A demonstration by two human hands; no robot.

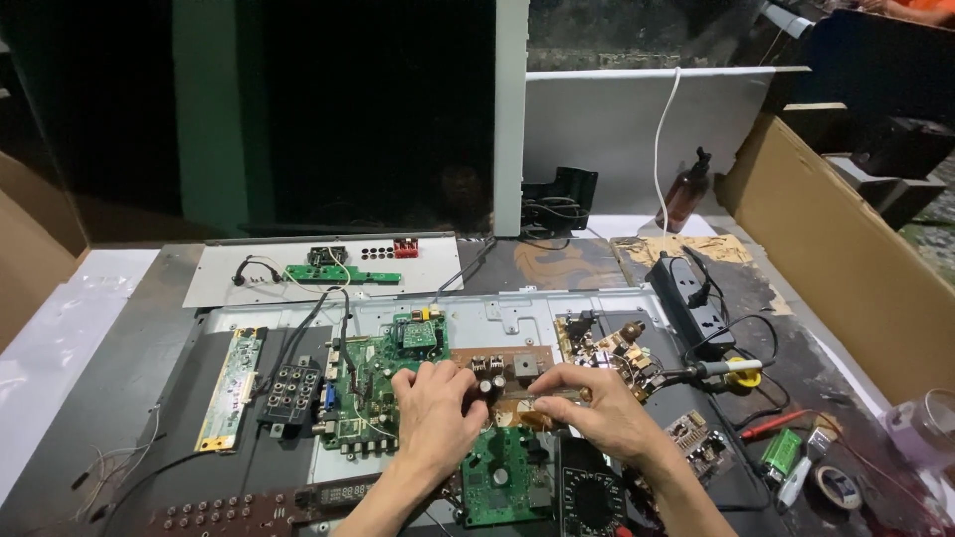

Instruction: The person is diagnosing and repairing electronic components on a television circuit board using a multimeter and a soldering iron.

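From my feed I see both hands meeting over the brown circuit board [509,373], which lies near the centre of the metal back panel [517,310], just right of the large green main board [383,383]. My left hand [435,410] sits at the brown board's left end with its fingers curled down, the tips touching the board beside the dark capacitors; whether it truly pinches the edge I cannot tell. My right hand [597,406] rests on the board's lower right part, fingers bent and drawn together as if nipping something small against the board, but the thing between them is too small for me to make out. So the brown board runs between the two hands, partly under both, with its top edge and its square components showing above the knuckles. Below the hands lies a smaller green board [500,489], and next to it a dark multimeter [592,497] under the right wrist. A soldering iron [711,370] with a yellow collar lies to the right, tip pointing toward the right hand, near but apart from it. Farther right sit a black power strip [688,298] and a green battery [782,452].
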